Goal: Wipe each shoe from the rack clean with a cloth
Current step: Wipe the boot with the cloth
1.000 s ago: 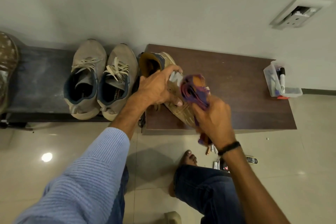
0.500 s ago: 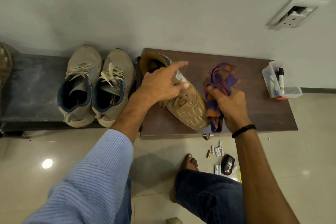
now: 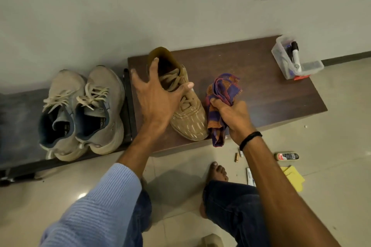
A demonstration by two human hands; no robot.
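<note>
Tan sneaker [image 3: 188,120] sits upright on the desk [image 3: 261,90], toe twd me. My left grip [image 3: 158,98] is spread apart over its collar & laces; right grip [image 3: 234,120] is clenched round the checked cloth [image 3: 222,90] just beside it. Prob light, soft upper, stiff sole, so I'd hold it by the heel collar.

On the worktop [image 3: 261,90], toward its left end: one sneaker [image 3: 190,122], heel to the wall, toe at the front edge. Over its laces, the left hand [image 3: 158,102]. Just right of it, the cloth [image 3: 222,90], in the right hand [image 3: 234,118]. In the far right corner, a plastic container [image 3: 281,60] with a marker [image 3: 295,54] inside. Left of the worktop, on a lower rack shelf [image 3: 18,118], a pair of sneakers [image 3: 100,110] side by side. On the floor [image 3: 331,146] in front, a battery [image 3: 236,157].
</note>
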